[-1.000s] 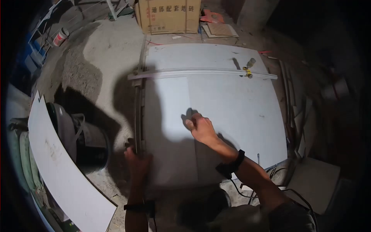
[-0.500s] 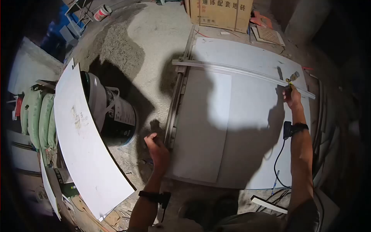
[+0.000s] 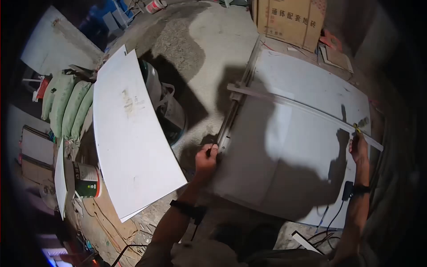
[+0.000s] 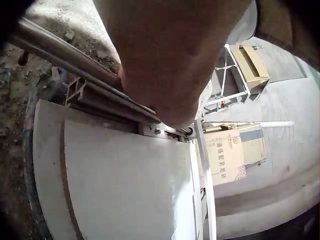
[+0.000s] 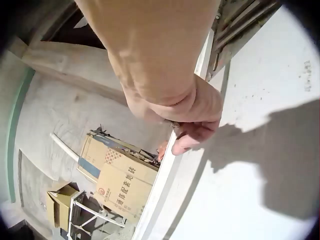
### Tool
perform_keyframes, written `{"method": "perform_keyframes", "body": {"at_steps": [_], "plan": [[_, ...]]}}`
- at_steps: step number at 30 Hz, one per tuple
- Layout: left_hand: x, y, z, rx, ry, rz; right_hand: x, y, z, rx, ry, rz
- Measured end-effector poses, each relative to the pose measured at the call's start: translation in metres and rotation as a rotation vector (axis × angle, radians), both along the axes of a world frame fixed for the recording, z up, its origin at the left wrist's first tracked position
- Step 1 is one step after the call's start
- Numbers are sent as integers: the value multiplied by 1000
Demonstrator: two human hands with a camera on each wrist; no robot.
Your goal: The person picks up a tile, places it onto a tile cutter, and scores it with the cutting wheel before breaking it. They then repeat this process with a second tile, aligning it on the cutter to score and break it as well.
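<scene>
A large white tile (image 3: 249, 164) lies flat on a bigger pale slab (image 3: 318, 73), with a long metal crossbar (image 3: 307, 112) over them. The crossbar's left end meets a metal side rail (image 3: 252, 66) along the left edge. My left hand (image 3: 205, 159) grips the near end of this rail, thumb on top; the forearm hides its fingers in the left wrist view. At the crossbar's right part sits a small yellow slider (image 3: 357, 127). My right hand (image 3: 359, 149) holds it, with curled fingers (image 5: 187, 142) over the crossbar in the right wrist view.
To the left, a long white panel (image 3: 133, 138) leans over buckets (image 3: 171, 109). Green sacks (image 3: 66, 102) stand beyond it. A cardboard box (image 3: 289, 22) is at the back. Black cables (image 3: 331, 231) lie near the front right edge.
My right hand has moved from the middle of the tile out to the yellow slider on the crossbar. My left hand has come onto the side rail. The head view has swung left.
</scene>
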State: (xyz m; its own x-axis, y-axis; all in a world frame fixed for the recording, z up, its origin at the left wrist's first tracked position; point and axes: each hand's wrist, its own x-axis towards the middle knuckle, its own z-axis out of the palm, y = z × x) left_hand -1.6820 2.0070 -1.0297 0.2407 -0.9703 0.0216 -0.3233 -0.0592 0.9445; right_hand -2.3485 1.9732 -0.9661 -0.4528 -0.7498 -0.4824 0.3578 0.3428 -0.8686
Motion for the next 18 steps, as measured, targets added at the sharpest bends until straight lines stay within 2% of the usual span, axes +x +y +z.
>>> {"method": "perform_keyframes", "body": {"at_steps": [2, 3, 4, 6, 7, 10, 14, 15, 16, 18], "plan": [[-1, 12, 19, -86, 40, 47, 9, 29, 4, 20, 34, 63], [2, 24, 44, -66, 32, -13, 8, 42, -2, 58, 43, 52], [0, 39, 99, 78, 170, -125, 10, 54, -4, 93, 56, 40], [21, 67, 146, 167, 187, -372, 16, 81, -8, 111, -12, 43], [30, 91, 175, 137, 325, -423, 16, 95, -16, 102, -6, 26], [44, 138, 206, -187, 619, -488, 34, 129, -13, 146, 1, 18], [33, 166, 239, -242, 882, -140, 40, 154, -27, 139, -69, 22], [31, 172, 262, -171, 990, -46, 37, 157, -32, 118, -57, 36], [33, 169, 270, -181, 989, -33, 36, 158, -35, 101, -45, 50], [36, 164, 277, 7, 998, 213, 32, 159, -40, 97, -42, 45]]}}
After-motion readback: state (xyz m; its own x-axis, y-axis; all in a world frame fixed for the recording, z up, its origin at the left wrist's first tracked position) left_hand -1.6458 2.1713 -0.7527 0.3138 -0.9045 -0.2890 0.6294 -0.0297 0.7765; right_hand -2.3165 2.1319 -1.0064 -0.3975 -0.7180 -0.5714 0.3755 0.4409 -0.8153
